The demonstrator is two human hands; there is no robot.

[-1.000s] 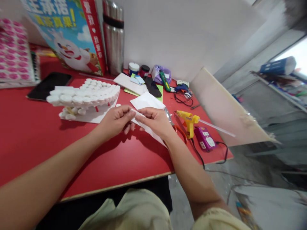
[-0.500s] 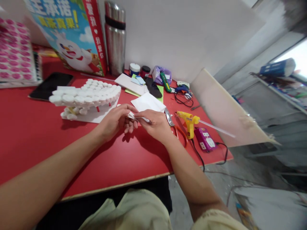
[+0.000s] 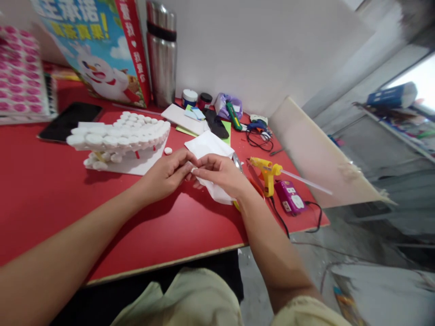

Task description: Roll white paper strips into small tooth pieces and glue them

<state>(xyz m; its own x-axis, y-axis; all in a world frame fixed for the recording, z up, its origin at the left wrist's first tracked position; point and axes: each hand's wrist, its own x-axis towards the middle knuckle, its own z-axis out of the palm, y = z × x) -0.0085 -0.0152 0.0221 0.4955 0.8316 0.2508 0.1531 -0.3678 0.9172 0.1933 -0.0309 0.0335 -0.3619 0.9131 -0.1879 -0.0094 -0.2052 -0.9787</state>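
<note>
Pretty decent light here, but the bright opening at upper right is totally blown out. Soft shadows pool under my left hand on the red tabletop, the steel bottle catches glare, and the far-right shelf looks stretched and smeary.

The fingers partly hide the white piece.

White strip: thin, plain, sheet-like, slanting across the centre of the frame!
Bunched tip: up at the strip's left, narrow, mostly hidden.
Loose tail: spreading wide, drooping lower right of centre.
</note>
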